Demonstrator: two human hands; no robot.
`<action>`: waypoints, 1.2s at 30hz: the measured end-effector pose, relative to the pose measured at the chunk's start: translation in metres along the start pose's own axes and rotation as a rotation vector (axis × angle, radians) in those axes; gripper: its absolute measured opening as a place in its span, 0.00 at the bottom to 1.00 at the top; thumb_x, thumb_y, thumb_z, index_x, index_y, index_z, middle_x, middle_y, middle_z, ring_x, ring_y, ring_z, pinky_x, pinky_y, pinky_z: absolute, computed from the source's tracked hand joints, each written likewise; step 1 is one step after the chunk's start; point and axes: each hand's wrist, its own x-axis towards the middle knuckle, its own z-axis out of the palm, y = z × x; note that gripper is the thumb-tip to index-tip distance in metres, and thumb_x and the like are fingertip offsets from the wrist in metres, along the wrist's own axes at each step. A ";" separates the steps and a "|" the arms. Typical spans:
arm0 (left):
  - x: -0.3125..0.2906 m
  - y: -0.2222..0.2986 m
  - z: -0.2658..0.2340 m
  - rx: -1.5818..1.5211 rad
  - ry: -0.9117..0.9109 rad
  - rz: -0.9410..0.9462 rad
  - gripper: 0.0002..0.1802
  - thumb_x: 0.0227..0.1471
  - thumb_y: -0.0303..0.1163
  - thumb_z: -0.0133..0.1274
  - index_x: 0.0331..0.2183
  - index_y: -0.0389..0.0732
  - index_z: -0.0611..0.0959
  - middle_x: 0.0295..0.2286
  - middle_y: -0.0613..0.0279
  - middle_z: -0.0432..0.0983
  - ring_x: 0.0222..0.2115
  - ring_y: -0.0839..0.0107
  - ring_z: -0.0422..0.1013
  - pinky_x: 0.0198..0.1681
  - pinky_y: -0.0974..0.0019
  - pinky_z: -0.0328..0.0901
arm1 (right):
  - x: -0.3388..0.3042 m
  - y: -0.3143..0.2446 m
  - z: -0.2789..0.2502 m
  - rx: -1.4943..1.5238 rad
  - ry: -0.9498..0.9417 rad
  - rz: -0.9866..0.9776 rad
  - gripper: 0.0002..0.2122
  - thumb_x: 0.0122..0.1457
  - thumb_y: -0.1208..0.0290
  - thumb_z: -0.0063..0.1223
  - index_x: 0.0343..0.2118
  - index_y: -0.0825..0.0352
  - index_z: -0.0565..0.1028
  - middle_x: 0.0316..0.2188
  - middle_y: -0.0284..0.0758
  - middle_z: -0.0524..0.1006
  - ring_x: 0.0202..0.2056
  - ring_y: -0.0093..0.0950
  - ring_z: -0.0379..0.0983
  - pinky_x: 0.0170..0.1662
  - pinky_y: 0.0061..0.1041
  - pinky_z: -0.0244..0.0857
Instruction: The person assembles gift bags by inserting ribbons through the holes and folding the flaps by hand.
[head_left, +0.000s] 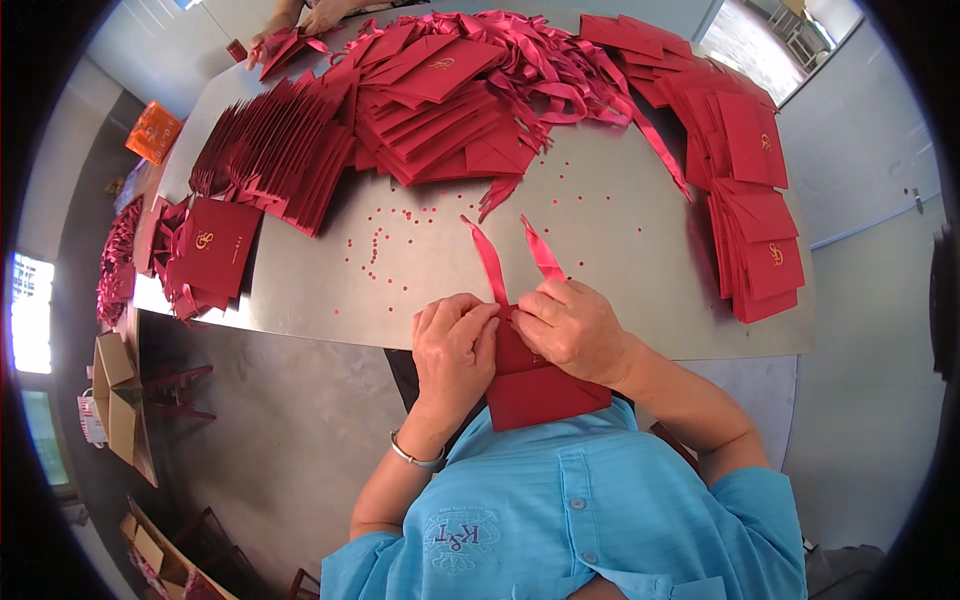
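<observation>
An open carton [122, 418] sits at far left, an orange pack [153, 132] beyond it; a leaning row of red bags [275, 150] lines the metal surface [300, 290]. Past scattered red dots [374, 256], a worker's left hand [452, 342] pinches the top of one folded bag [545, 398] at the surface's near edge, a pink ribbon [488, 262] trailing beyond. The right hand [574, 325] pinches opposite; whether ribbon or bag, one cannot tell. Stacked bags [748, 160] stand at right.
</observation>
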 end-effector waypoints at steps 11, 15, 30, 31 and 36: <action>0.000 0.000 0.003 0.024 -0.002 0.007 0.09 0.41 0.23 0.60 0.31 0.42 0.84 0.30 0.65 0.73 0.33 0.66 0.69 0.39 0.63 0.60 | -0.001 0.011 0.006 0.178 0.084 -0.007 0.08 0.37 0.77 0.65 0.21 0.64 0.76 0.28 0.28 0.75 0.29 0.25 0.71 0.34 0.27 0.65; 0.000 0.000 0.004 0.009 -0.010 0.001 0.09 0.41 0.23 0.59 0.31 0.42 0.84 0.30 0.65 0.73 0.33 0.66 0.69 0.39 0.63 0.59 | -0.002 0.012 0.006 0.188 0.105 0.022 0.05 0.39 0.75 0.63 0.19 0.64 0.76 0.27 0.28 0.74 0.29 0.24 0.71 0.36 0.25 0.64; 0.027 0.031 -0.005 -0.024 -0.121 0.198 0.16 0.39 0.21 0.59 0.36 0.37 0.81 0.37 0.59 0.76 0.39 0.59 0.71 0.44 0.58 0.62 | -0.029 0.032 -0.046 0.231 0.096 0.467 0.07 0.44 0.74 0.64 0.27 0.64 0.79 0.29 0.33 0.77 0.32 0.31 0.73 0.35 0.29 0.67; 0.031 0.031 -0.001 -0.027 -0.125 0.199 0.16 0.39 0.21 0.59 0.36 0.37 0.81 0.37 0.59 0.76 0.39 0.59 0.71 0.44 0.58 0.62 | -0.034 0.033 -0.044 0.283 0.032 0.567 0.06 0.45 0.76 0.63 0.27 0.65 0.79 0.29 0.34 0.77 0.31 0.32 0.73 0.33 0.29 0.67; 0.031 0.031 0.026 -0.135 -0.266 0.217 0.11 0.44 0.21 0.57 0.35 0.36 0.80 0.31 0.56 0.77 0.36 0.57 0.72 0.43 0.59 0.63 | -0.022 0.032 -0.042 0.325 -0.131 0.758 0.06 0.52 0.70 0.59 0.26 0.67 0.79 0.27 0.37 0.77 0.28 0.34 0.73 0.31 0.29 0.67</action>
